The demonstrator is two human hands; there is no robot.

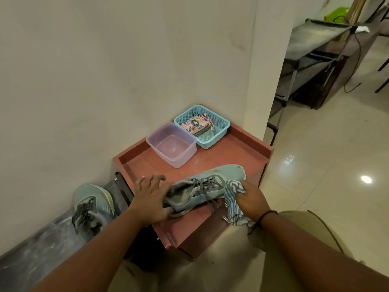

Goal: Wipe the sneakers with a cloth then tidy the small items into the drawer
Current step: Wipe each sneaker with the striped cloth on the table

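A reddish cabinet (231, 161) with a raised rim stands in the corner of the wall, directly under and ahead of both hands. Off to the right, well beyond the right hand, a dusty metal rack (311, 60) sits on the tiled floor. Left of the left hand, lower down on a grey ledge, rests the second sneaker (92, 205), toe toward the wall. Between the hands, on the cabinet top, lies the pale teal sneaker (210, 186), grey laces up, toe pointing away to the right. The left hand (151, 199) grips its heel end, fingers wrapped over the collar. The right hand (250, 199) is closed around a blue-and-white striped cloth (233, 197), bunched against the shoe's side near the laces. Ahead of the hands, near the wall, stand a clear plastic tub (171, 144) and, touching it, a blue basket (219, 123) holding a patterned pouch (195, 123).
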